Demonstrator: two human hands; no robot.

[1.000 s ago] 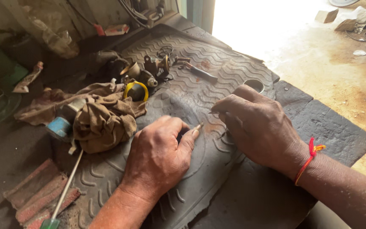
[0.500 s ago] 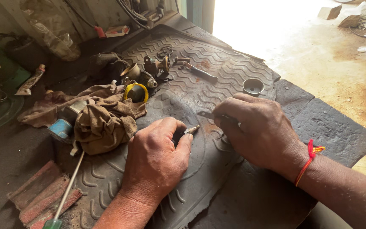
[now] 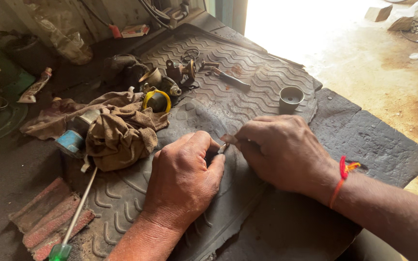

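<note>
My left hand [image 3: 182,181] rests on a dark ribbed rubber mat [image 3: 267,87], fingers curled around a small dark part whose thin metal tip [image 3: 222,148] sticks out between thumb and forefinger. My right hand [image 3: 284,152], with a red thread on its wrist [image 3: 343,169], pinches the same small piece from the right; its fingertips meet the left hand's at the tip. Most of the part is hidden inside the hands.
A brown rag [image 3: 117,130] lies at the left over a blue-ended cylinder [image 3: 71,141]. Small metal parts [image 3: 180,72], a yellow ring [image 3: 156,100] and a small metal cup [image 3: 291,96] sit farther back. A green-handled screwdriver [image 3: 71,227] lies at the lower left.
Both hands stayed together over the mat while working the small part. My right hand has shifted slightly toward me, uncovering the metal cup behind it.
</note>
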